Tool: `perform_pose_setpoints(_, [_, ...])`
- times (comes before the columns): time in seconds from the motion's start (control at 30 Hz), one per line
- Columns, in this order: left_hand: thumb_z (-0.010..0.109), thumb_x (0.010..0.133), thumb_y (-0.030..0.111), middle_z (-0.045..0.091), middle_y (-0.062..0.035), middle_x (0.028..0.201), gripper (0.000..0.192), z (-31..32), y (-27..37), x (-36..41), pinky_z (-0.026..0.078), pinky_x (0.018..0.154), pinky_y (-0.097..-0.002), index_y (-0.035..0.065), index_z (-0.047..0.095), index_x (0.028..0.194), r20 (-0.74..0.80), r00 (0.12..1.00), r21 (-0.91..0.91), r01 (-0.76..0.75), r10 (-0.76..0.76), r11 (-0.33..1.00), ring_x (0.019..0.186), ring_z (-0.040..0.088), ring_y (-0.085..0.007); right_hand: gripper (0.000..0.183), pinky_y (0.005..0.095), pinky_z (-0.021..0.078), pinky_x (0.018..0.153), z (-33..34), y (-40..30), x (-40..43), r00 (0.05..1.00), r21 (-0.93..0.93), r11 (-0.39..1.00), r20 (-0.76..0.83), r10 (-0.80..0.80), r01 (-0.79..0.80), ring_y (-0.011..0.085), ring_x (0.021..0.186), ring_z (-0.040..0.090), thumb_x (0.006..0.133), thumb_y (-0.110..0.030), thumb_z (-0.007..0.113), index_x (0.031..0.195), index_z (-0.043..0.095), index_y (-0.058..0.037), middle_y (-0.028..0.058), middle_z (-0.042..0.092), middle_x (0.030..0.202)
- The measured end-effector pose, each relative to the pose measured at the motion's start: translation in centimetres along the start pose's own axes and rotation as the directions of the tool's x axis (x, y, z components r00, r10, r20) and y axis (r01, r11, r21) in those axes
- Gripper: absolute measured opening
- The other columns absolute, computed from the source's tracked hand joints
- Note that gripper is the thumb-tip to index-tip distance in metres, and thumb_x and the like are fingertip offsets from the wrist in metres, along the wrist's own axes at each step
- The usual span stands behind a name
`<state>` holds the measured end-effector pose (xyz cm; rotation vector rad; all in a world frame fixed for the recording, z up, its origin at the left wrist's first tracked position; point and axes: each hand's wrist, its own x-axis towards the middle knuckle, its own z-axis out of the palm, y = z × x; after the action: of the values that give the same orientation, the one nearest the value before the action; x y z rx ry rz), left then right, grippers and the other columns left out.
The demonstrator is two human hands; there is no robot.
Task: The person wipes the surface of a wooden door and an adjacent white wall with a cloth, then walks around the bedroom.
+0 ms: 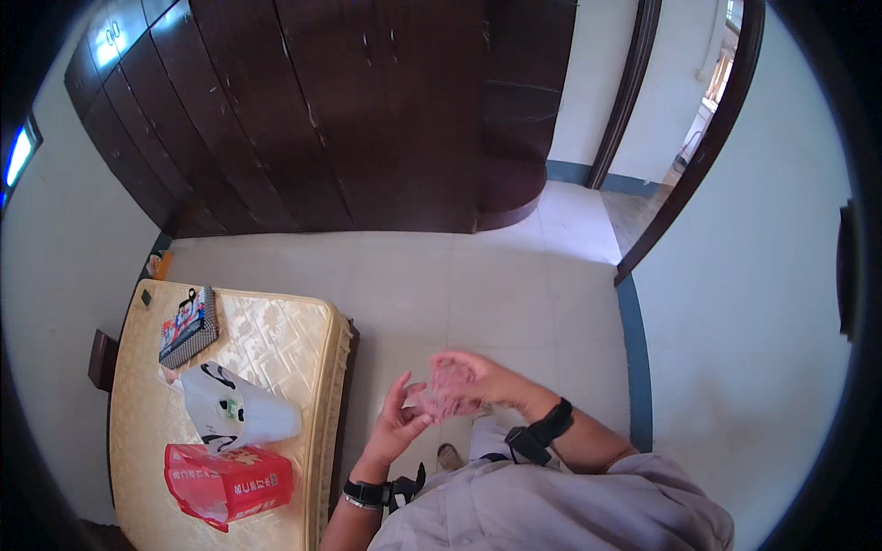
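Observation:
My left hand [400,421] is raised in front of my body, palm partly up, with its fingers apart and nothing seen in it. Close beside it on the right is my right hand [460,387], blurred, its fingers curled near the left fingertips; whether it holds anything is unclear. Black straps with small devices are on both forearms. To the left, a bare mattress [265,320] bears a white bag with black handles [255,413], a red bag with writing [238,485] and a checkered-sided patterned bag or box [189,330]. Neither hand touches these.
A dark wooden wardrobe [400,138] lines the far wall. A doorway with a dark frame [696,165] stands at the upper right. Pale floor tiles [482,296] lie between mattress, wardrobe and right wall. A small dark object [146,297] rests on the mattress corner.

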<state>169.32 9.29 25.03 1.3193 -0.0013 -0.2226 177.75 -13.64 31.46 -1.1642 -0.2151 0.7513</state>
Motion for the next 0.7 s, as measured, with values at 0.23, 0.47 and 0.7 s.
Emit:
perform_pose_setpoints(0.23, [0.071, 0.082, 0.003, 0.041, -0.0166, 0.135, 0.089, 5.1, 3.6, 7.3, 0.054, 0.087, -0.0361, 0.0156, 0.014, 0.149, 0.164, 0.986, 0.040, 0.012, -0.018, 0.999, 0.106, 0.059, -0.0236, 0.064, 0.0299, 0.0483, 0.089, -5.4, -2.1, 4.3, 0.974, -0.264, 0.963, 0.225, 0.004, 0.057, 0.0155, 0.105, 0.058, 0.089, -0.024, 0.068, 0.140, 0.034, -0.0071, 0.0120, 0.060, 0.116])
perform_pose_setpoints(0.47, [0.073, 0.081, 0.009, 0.034, -0.0131, 0.142, 0.082, 12.6, 5.9, 17.4, 0.051, 0.093, -0.0365, 0.0104, 0.024, 0.146, 0.263, 0.954, 0.372, -0.240, 0.146, 0.897, 0.115, 0.054, -0.0246, 0.067, 0.0310, 0.0484, 0.087, -14.6, -7.9, 5.2, 0.999, -0.298, 0.953, 0.011, -0.050, 0.051, 0.0175, 0.100, 0.059, 0.089, -0.032, 0.068, 0.140, 0.034, -0.0051, 0.0134, 0.061, 0.111])
perform_pose_setpoints(0.7, [0.069, 0.084, 0.009, 0.045, -0.0121, 0.131, 0.062, 13.3, 5.4, 23.2, 0.050, 0.089, -0.0323, 0.0073, 0.037, 0.137, 0.250, 0.959, 0.362, -0.224, 0.138, 0.905, 0.114, 0.053, -0.0199, 0.073, 0.0299, 0.0461, 0.089, -19.6, -10.2, 8.4, 0.998, -0.143, 0.990, 0.063, 0.028, -0.019, 0.0158, 0.100, 0.057, 0.086, -0.041, 0.068, 0.140, 0.036, -0.0047, 0.0105, 0.060, 0.109])
